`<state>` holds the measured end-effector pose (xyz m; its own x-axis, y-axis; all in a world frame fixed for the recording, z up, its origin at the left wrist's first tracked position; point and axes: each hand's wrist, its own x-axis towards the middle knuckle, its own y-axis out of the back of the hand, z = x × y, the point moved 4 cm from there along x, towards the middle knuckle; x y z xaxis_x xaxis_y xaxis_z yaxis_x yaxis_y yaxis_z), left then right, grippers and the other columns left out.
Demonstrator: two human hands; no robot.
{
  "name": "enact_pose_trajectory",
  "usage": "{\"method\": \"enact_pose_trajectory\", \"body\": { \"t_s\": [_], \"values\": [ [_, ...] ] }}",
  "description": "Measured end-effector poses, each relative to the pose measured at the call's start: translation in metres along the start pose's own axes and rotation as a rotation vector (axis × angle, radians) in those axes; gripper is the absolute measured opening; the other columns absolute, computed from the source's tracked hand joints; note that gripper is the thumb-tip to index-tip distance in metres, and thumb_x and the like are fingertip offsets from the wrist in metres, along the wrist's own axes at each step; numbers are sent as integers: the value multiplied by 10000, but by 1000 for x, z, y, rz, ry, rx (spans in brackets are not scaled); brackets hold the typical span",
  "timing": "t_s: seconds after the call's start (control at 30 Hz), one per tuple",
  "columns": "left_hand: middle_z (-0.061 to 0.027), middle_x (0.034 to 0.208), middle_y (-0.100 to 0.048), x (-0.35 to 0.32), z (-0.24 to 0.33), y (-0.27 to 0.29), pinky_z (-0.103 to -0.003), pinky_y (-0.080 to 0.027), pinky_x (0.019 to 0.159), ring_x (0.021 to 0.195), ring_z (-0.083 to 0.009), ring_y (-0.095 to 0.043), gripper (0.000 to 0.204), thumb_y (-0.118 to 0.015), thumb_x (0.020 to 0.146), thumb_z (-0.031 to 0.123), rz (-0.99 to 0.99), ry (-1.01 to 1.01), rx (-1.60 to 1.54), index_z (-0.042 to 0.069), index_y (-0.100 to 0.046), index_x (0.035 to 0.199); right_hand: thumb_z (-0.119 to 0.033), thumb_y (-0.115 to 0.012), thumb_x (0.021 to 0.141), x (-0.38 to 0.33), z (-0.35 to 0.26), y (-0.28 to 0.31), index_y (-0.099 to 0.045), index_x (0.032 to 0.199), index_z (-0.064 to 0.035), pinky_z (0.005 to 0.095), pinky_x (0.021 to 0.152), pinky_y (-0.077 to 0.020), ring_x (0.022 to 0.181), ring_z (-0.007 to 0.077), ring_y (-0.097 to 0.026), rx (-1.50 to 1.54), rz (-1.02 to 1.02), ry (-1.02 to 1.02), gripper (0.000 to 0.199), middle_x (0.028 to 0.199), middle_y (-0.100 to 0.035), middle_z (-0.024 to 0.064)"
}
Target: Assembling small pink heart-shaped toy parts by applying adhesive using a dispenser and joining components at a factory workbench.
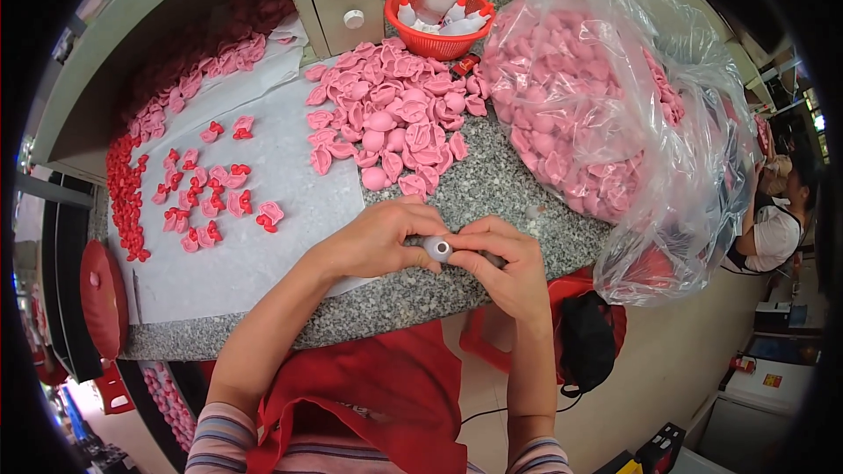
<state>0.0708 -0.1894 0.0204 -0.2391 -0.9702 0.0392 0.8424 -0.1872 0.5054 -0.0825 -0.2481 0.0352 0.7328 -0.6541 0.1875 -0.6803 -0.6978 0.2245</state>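
Observation:
Over the front part of the granite counter, my two hands meet around a small whitish bottle-like piece point(437, 249), whose round end with a dark centre faces up. My left hand point(382, 235) curls its thumb and fingers about the left side of it. From the other side my right hand point(507, 265) pinches it, fingertips close to those of the left. Whatever else lies inside the fingers is hidden. Just beyond my hands spreads a heap of pink moulded shell-like pieces point(395, 114). To the left, several pink pieces with red bows attached point(206, 197) lie on white paper point(299, 202).
Loose red bows point(130, 197) line the paper's left edge. A red basket point(439, 46) of white bottles stands behind the heap. At right, a clear bag point(571, 105) full of pink pieces overhangs the counter point(395, 307). A machine housing point(329, 0) rises at back left. Another person point(773, 228) sits far right.

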Motion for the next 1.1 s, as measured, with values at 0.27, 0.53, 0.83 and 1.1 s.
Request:
{"method": "enact_pose_trajectory", "body": {
  "t_s": [0.27,0.53,0.83,1.1],
  "values": [
    [-18,904,-626,-5,-1,1,-314,-430,784,888,-197,-530,294,-758,684,163,20,7,-46,85,-671,954,-95,-715,723,-26,-2,6,-503,1214,-6,328,725,-442,845,229,-548,-628,408,-78,543,956,-558,128],
    [-6,904,-631,-6,-2,1,-301,-440,761,889,-184,-529,297,-760,678,161,36,-28,-27,93,-678,955,-15,-628,748,-60,-6,-11,-445,1263,5,374,890,-404,1027,298,-494,-933,468,3,547,1099,-507,159],
    [-44,848,-582,-6,-8,1,-343,-429,791,876,-244,-540,275,-738,662,136,59,-23,-41,71,-640,910,103,-538,743,-2,-18,-13,-625,1095,-48,273,764,-461,917,178,-565,-132,7,-13,393,1076,-558,97],
    [-54,894,-609,-8,-12,-2,-325,-445,784,873,-236,-547,315,-663,626,-27,68,-31,6,51,-633,929,66,-605,721,-12,-17,-26,-654,957,-12,254,650,-473,763,183,-594,-245,113,72,254,899,-597,89]
  ]
}}
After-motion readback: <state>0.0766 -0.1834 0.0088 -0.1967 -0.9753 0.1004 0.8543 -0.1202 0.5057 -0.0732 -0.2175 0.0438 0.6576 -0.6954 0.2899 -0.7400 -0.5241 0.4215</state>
